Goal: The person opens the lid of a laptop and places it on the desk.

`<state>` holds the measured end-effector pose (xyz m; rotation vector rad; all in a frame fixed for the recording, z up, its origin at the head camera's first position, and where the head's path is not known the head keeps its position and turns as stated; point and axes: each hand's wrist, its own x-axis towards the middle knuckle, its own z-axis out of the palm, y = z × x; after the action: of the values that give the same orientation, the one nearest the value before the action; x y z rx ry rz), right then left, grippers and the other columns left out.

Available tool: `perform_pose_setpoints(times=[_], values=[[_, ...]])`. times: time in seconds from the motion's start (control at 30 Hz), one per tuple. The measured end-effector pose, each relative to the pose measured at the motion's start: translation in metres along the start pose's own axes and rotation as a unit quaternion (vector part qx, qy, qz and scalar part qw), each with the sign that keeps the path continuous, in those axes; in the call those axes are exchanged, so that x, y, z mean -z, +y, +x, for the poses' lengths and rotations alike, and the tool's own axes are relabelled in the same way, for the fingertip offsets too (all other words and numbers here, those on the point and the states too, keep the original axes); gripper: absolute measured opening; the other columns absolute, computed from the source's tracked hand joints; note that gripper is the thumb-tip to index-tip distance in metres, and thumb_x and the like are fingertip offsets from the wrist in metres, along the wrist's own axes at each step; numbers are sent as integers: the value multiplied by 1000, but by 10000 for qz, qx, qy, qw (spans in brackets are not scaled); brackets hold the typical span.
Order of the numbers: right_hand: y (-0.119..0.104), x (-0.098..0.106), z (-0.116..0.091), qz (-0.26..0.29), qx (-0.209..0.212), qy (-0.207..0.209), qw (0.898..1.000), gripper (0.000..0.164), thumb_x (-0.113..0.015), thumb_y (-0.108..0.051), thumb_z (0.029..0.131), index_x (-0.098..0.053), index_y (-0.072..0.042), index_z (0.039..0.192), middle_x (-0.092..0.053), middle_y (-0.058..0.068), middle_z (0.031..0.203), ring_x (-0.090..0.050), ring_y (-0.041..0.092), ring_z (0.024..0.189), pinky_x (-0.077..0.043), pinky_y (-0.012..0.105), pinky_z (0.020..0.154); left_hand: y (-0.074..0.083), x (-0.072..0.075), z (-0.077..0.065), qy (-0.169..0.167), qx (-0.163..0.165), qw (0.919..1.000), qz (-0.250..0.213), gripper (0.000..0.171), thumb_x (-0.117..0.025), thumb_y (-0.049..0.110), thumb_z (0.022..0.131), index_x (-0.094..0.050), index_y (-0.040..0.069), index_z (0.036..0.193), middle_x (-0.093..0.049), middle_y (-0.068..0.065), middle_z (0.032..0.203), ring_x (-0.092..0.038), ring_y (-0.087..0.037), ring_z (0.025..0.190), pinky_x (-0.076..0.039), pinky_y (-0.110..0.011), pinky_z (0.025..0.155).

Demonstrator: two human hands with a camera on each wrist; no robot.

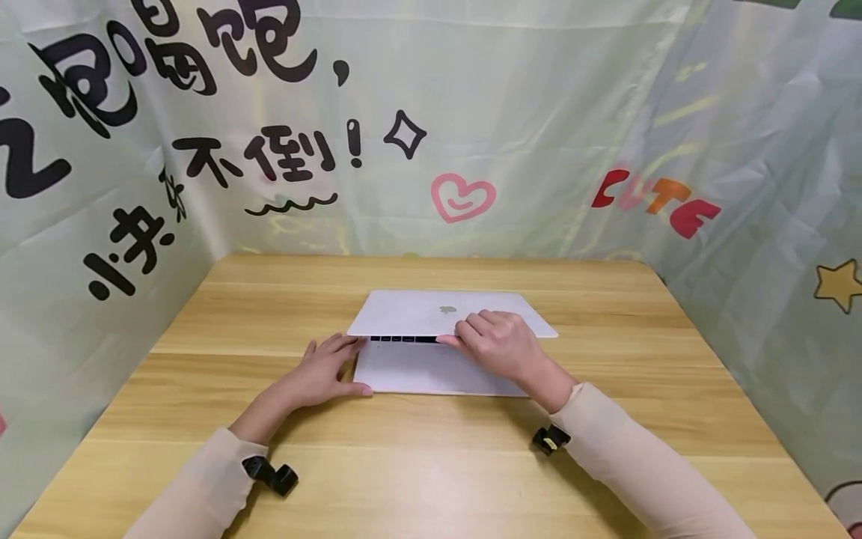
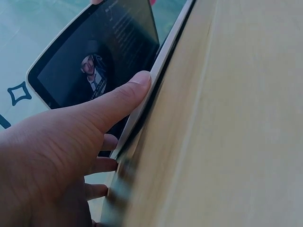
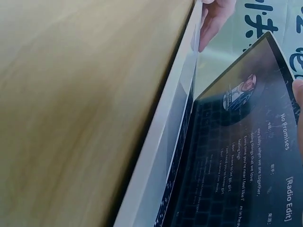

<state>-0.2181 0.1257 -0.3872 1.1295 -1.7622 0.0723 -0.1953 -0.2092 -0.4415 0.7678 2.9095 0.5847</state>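
A silver laptop lies on the table, its lid [image 1: 404, 313] partly raised over the keyboard base [image 1: 417, 367]. At the lid's front edge my right hand [image 1: 498, 344] pinches, fingers curled on top and thumb toward the underside. My left hand [image 1: 323, 374] rests at the base's left side, fingers spread along the edge and thumb at the front corner. Under the lid the lit screen [image 3: 255, 142] shows a small portrait and white text, "No Promises" among it. In the left wrist view the thumb lies straight on the base's front edge [image 2: 163, 61].
The wooden table [image 1: 431, 464] extends around the laptop on every side. A pale printed cloth [image 1: 539, 97] with writing, a heart and a star hangs behind and at both sides. Small black cameras [image 1: 271, 475] sit on both wrists, over beige sleeves.
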Motion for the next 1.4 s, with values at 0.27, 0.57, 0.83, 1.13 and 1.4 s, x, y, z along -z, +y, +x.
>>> perform_pose_setpoints(times=[0.27, 0.57, 0.83, 1.13, 1.4], values=[[0, 6, 5, 8, 22, 62, 10000, 44, -67, -40, 92, -52, -12, 62, -47, -2, 52, -46, 12, 40, -38, 24, 36, 0, -1, -3, -76, -82, 9999, -18, 102, -64, 75, 74, -44, 7, 148, -35, -17, 153, -23, -47, 141, -9, -74, 106], [10, 12, 17, 10, -302, -8, 9995, 48, -53, -41, 101, -52, -11, 63, -41, -3, 51, -40, 12, 38, -22, 22, 35, 5, 1, -1, -88, -107, 9999, 84, 103, -64, 76, 73, -44, 7, 147, -38, -16, 151, -22, -48, 141, -10, -75, 105], [11, 13, 30, -164, -918, -399, 9948, 41, -56, -39, 99, -58, -8, 72, -57, 3, 64, -57, 21, 54, -46, 30, 46, 6, 5, 0, -116, -77, 9999, 64, 101, -67, 72, 74, -44, 7, 147, -38, -17, 151, -23, -48, 140, -10, -75, 105], [14, 8, 35, -45, -1210, -562, 9911, 36, -56, -36, 100, -61, -7, 79, -62, 7, 77, -61, 27, 74, -51, 40, 69, 4, 3, 0, -107, -76, 9998, 116, 99, -67, 72, 74, -45, 8, 146, -39, -16, 150, -24, -48, 140, -11, -75, 105], [19, 0, 36, 6, -1286, -312, 9912, 39, -54, -37, 100, -60, -6, 77, -60, 7, 72, -58, 29, 68, -50, 41, 63, 3, 2, -1, -104, -69, 9999, 58, 100, -66, 74, 74, -45, 8, 147, -39, -16, 151, -23, -49, 140, -10, -75, 105]])
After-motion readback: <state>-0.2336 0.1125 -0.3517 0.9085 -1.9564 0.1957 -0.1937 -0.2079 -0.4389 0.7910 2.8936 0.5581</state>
